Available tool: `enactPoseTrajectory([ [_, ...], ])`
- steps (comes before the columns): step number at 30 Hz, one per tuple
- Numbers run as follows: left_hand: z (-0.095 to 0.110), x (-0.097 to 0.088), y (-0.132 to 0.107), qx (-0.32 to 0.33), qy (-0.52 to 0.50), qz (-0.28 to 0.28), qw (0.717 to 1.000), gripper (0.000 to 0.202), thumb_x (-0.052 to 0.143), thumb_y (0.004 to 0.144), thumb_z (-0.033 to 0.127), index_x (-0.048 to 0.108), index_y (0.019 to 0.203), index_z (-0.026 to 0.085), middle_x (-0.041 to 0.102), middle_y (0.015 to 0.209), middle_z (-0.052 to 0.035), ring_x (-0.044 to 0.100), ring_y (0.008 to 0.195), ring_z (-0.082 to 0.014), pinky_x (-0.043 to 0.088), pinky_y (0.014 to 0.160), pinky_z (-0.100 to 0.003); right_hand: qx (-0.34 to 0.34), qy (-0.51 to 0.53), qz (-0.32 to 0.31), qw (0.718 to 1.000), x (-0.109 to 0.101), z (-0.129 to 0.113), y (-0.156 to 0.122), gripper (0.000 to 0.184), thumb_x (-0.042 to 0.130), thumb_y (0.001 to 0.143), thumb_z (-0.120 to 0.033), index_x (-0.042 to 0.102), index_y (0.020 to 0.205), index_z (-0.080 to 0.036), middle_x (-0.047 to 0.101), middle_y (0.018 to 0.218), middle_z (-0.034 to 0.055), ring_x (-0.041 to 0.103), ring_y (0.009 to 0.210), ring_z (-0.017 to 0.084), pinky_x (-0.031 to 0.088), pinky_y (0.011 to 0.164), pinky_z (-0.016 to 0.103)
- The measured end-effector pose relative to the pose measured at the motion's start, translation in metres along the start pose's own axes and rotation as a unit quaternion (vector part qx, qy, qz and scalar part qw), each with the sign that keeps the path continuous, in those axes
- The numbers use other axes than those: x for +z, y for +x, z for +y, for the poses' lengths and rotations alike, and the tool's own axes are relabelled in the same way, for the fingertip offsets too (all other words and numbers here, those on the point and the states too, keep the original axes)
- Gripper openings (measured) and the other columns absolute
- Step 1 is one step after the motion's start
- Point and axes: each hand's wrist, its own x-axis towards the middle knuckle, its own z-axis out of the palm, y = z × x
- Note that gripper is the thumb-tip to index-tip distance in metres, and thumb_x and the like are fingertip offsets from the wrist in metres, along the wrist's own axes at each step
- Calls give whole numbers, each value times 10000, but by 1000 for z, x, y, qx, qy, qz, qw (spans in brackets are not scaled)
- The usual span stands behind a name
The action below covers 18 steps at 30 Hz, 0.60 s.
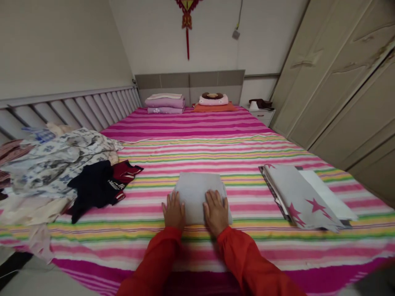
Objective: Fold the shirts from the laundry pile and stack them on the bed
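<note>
On the striped bedspread in front of me lies a grey folded garment (195,193), roughly square; its exact kind I cannot tell. My left hand (174,211) rests flat on its left edge, fingers spread. Over its right side my right hand (216,210) also lies flat with the fingers apart. To the right is a stack of folded clothes (299,189), the top one grey with dark pink stars. A navy and maroon shirt (98,181) with white lettering lies loosely on the left.
A heap of unfolded clothes (58,160) covers the bed's left side beside a slatted rail (92,107). Folded purple bedding (166,102) and a pink pillow (212,100) sit by the headboard (212,80). A wardrobe (336,82) stands along the right.
</note>
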Motion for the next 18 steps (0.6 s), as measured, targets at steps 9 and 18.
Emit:
enactPoseTrajectory([
  [9,72,13,67,159,-33,-156,974,498,248,954,334,429,1414,272,383,1514,-5,264,1427,-212,207,1162,-505,2,-4,-121,993,16,1,49,528,268,965,-313,300,1489,-250,262,1568,57,132,1461,206,45,1148,506],
  [18,62,36,105,84,-19,-111,990,530,251,941,371,410,1435,261,345,1534,-11,222,1437,-278,148,1172,-525,54,0,-94,994,20,10,92,514,257,971,-367,339,1472,-285,274,1563,13,135,1458,260,70,1132,584],
])
